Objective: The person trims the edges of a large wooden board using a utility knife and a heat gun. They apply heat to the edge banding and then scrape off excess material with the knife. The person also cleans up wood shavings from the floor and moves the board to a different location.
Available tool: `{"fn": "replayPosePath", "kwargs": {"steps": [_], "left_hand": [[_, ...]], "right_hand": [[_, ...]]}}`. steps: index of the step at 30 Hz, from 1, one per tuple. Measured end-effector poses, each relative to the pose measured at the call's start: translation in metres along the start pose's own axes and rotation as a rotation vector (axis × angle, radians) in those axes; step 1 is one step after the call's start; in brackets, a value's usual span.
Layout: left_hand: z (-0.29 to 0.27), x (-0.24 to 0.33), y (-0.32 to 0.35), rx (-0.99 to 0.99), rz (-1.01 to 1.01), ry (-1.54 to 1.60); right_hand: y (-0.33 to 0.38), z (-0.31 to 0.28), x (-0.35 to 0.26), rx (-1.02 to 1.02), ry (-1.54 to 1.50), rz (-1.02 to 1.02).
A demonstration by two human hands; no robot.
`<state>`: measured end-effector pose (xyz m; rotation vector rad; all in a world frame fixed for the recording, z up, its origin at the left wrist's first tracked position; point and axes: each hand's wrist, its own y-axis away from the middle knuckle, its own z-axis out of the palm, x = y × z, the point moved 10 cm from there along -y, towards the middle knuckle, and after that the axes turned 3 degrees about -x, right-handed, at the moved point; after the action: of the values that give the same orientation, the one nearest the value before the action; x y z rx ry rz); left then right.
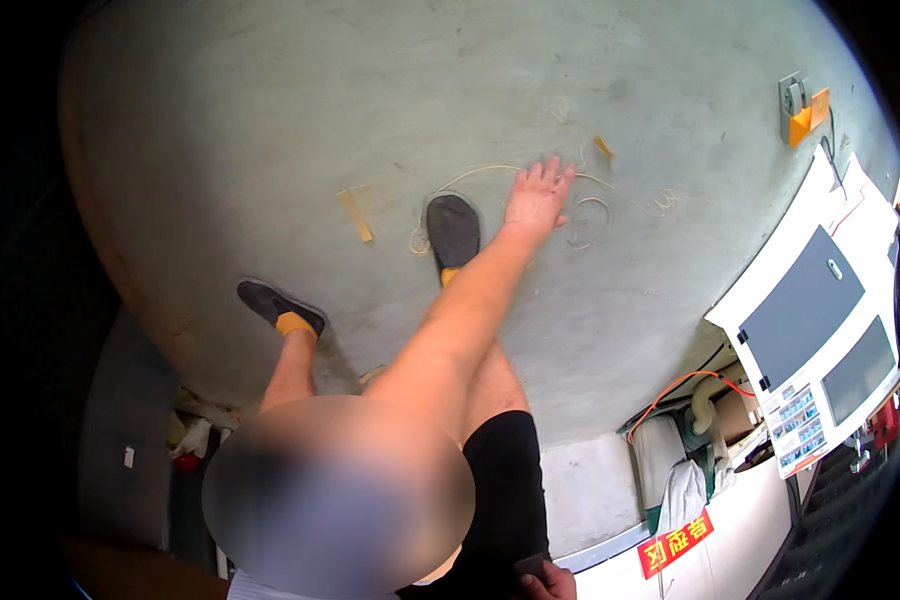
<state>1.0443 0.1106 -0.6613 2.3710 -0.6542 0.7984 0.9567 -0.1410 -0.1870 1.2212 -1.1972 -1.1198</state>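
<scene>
My left hand (538,203) reaches out low over the grey floor, palm down, fingers stretched. A thin pale strand (485,170) curves along the floor and passes by its fingers; I cannot tell whether they touch. Just beyond the fingertips lies a short yellow scrap (603,147). Thin curled bits (595,205) are scattered to the right of the hand. My right hand (552,582) is at the lower edge beside my black shorts, its thumb pressed on a dark flat object (532,570), mostly cut off by the frame.
My dark shoes (453,232) stand on the floor, with a yellow strip (354,216) between them. At right is a white machine (770,400) with grey panels. An orange cable (670,385) hangs near a green-framed bin (660,465). A grey-and-orange fixture (798,115) sits at the far right.
</scene>
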Motion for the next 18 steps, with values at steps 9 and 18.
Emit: {"fn": "replayPosePath", "kwargs": {"steps": [9,18], "left_hand": [[-0.058,-0.046,0.065,0.123,-0.076,0.356],[-0.052,-0.281,0.264,0.545,-1.243,0.354]], "right_hand": [[-0.011,-0.02,-0.004,0.079,-0.151,0.173],[-0.022,-0.03,-0.006,0.046,-0.205,0.232]]}}
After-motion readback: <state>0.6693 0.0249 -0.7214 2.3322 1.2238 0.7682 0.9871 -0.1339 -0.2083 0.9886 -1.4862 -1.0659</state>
